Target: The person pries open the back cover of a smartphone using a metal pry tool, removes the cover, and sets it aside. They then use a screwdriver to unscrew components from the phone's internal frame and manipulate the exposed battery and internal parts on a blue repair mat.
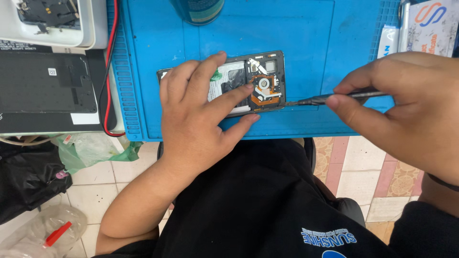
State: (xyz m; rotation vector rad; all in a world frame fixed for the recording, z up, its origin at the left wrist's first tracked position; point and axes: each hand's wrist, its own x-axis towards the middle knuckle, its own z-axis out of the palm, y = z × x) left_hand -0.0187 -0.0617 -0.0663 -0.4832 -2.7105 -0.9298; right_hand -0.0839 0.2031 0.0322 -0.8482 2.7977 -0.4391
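Left hand [196,122] lay flat and spread, fingers apart, pressing down on an opened phone [248,83] with its back cover off. Index fingertip touched the inner board near the orange flex part; thumb rested on the mat just below the phone's lower edge. Nothing gripped, just pinning it down.

Right hand [406,105] was closed in a pinch around a slim screwdriver [330,99], thumb and forefinger clamped on the shaft. Tool lay nearly level, tip touching the phone's right edge at the lower corner.

Phone sat near the middle of a blue work mat [306,38], long side running left-right. Mat covered the bench top, ribbed slots along its left border. A teal cylinder [197,10] stood at the mat's top edge, cut off by the frame. Left of the mat: a dark flat device [45,83], a white tray [91,28] of parts, and red and black wires [110,57]. Tiled floor below, with plastic bags [91,148].

Left palm hid most of the phone's left half. Screwdriver handle hidden inside the right fist. Tip type too small to tell. Person's lap in a black shirt filled the bottom.
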